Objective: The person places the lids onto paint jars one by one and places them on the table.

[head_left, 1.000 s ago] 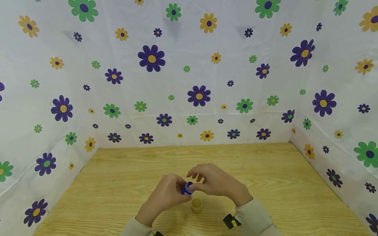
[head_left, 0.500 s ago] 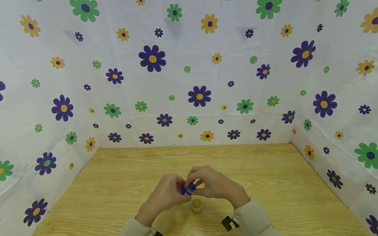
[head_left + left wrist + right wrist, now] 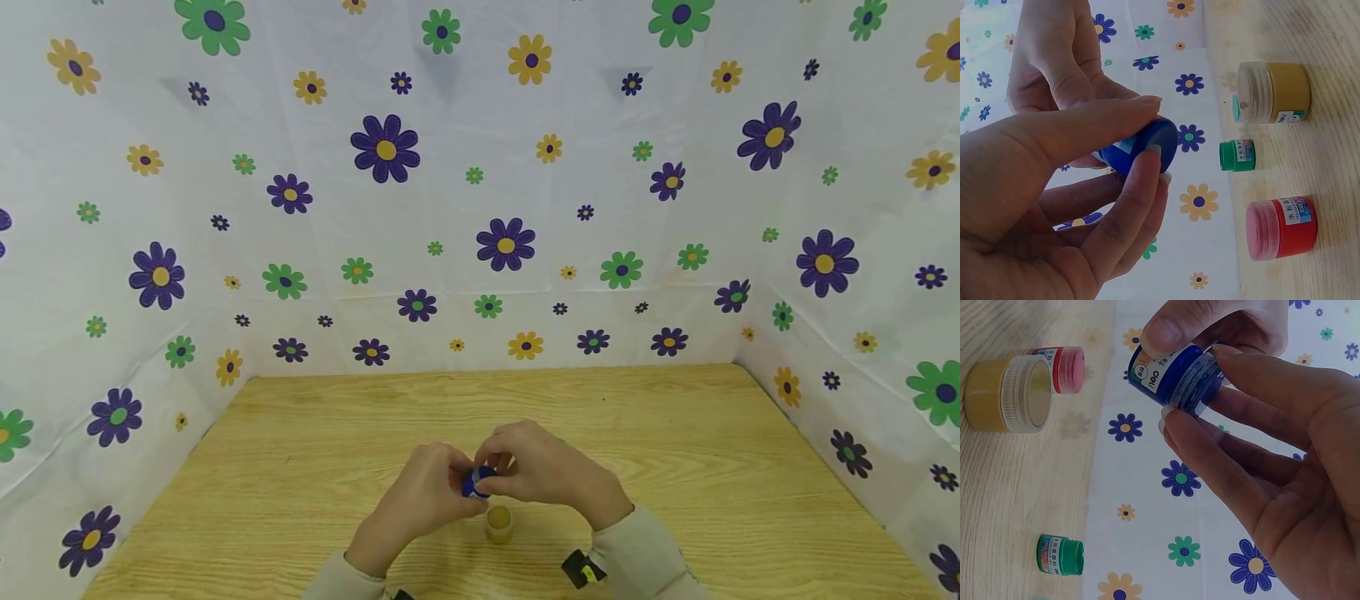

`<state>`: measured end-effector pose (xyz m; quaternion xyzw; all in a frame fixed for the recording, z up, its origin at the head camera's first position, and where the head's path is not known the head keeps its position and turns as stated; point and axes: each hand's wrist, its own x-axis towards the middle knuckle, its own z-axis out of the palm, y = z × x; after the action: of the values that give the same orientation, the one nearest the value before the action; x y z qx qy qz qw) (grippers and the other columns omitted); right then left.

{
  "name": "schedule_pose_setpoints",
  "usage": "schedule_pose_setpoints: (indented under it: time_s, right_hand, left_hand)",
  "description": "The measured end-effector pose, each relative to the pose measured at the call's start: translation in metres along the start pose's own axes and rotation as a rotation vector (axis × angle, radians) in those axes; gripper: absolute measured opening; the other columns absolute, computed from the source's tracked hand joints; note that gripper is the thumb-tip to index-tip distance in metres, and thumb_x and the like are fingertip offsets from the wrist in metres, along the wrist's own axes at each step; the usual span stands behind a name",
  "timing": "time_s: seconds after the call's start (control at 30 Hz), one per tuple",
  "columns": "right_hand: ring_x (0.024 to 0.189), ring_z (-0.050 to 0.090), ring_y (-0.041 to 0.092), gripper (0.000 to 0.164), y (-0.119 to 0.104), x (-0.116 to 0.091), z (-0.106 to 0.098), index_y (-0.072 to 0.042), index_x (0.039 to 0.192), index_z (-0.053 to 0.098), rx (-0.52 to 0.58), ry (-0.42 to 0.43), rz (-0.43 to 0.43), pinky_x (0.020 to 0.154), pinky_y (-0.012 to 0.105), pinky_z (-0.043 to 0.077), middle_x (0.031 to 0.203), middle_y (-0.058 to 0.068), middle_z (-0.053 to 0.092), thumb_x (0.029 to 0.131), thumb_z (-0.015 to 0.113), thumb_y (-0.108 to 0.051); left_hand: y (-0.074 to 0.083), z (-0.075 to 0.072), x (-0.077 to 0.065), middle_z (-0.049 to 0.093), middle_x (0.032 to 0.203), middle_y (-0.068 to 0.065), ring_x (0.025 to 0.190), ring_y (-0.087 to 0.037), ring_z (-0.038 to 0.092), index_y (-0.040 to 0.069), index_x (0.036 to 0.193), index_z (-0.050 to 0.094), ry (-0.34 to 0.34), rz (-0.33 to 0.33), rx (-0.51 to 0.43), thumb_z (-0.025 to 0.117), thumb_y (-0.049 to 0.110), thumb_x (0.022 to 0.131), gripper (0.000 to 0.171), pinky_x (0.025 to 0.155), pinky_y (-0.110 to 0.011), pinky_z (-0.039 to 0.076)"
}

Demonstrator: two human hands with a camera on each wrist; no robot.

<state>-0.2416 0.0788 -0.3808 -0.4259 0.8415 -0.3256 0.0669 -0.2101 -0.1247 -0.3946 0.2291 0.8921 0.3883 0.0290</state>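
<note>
A small blue paint jar (image 3: 1163,372) with a clear ridged lid (image 3: 1194,384) is held up over the table, tilted. My left hand (image 3: 423,492) grips the jar's body, thumb on one side and fingers on the other, as the left wrist view shows at its blue base (image 3: 1161,140). From the right, my right hand (image 3: 543,467) pinches the lid between thumb and fingertips. In the head view the fingers cover much of the jar (image 3: 471,485). Just below the hands stands a yellow-brown paint jar (image 3: 499,518) with a clear lid.
A red paint jar (image 3: 1296,226) with its lid on and a smaller green jar (image 3: 1244,155), its neck uncovered, stand on the wooden table (image 3: 315,467). A green disc (image 3: 1235,107) shows behind the yellow-brown jar. Flower-printed sheets (image 3: 442,200) wall the table's back and sides.
My right hand's fingers, spread at the jar one second ago, have closed in on its lid, and the thumb has moved across it. The left hand holds the jar in nearly the same place.
</note>
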Motion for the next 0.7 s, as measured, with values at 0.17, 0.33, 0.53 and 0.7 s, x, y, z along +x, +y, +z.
schedule_pose_setpoints:
  time_s: [0.17, 0.33, 0.53, 0.7]
  right_hand:
    - [0.085, 0.067, 0.002, 0.017, 0.0004, 0.0007, -0.0008, -0.007, 0.109, 0.076, -0.014, 0.005, -0.002, 0.074, 0.013, 0.055, 0.100, 0.005, 0.074, 0.094, 0.077, -0.015]
    - [0.088, 0.069, 0.006, 0.023, -0.0005, -0.0006, -0.0052, -0.008, 0.114, 0.074, -0.013, 0.016, 0.013, 0.074, 0.014, 0.056, 0.107, 0.005, 0.075, 0.095, 0.076, -0.020]
    - [0.100, 0.071, 0.016, 0.021, -0.0006, -0.0037, -0.0080, -0.008, 0.114, 0.074, 0.017, 0.037, -0.027, 0.082, 0.018, 0.059, 0.112, 0.006, 0.073, 0.095, 0.075, -0.016]
    - [0.106, 0.070, 0.019, 0.021, -0.0006, -0.0037, -0.0063, -0.007, 0.113, 0.074, 0.042, 0.016, -0.062, 0.087, 0.020, 0.059, 0.114, 0.007, 0.070, 0.092, 0.076, -0.006]
  left_hand:
    - [0.0003, -0.0003, 0.0009, 0.076, 0.077, -0.001, 0.066, -0.010, 0.066, 0.007, 0.087, 0.080, -0.001, 0.002, -0.004, 0.088, 0.010, 0.079, 0.012, 0.057, -0.019, 0.054]
    - [0.0010, -0.0016, 0.0019, 0.076, 0.079, -0.002, 0.067, -0.009, 0.067, 0.006, 0.090, 0.080, -0.005, -0.002, -0.003, 0.088, 0.012, 0.079, 0.015, 0.058, -0.019, 0.054]
    - [0.0011, -0.0027, 0.0021, 0.076, 0.080, -0.002, 0.069, -0.009, 0.067, 0.004, 0.092, 0.080, 0.000, -0.014, -0.001, 0.089, 0.012, 0.078, 0.019, 0.060, -0.019, 0.054]
    - [-0.0009, -0.0018, 0.0015, 0.075, 0.079, -0.002, 0.068, -0.010, 0.066, 0.004, 0.091, 0.079, -0.005, -0.017, -0.013, 0.089, 0.009, 0.077, 0.018, 0.059, -0.020, 0.054]
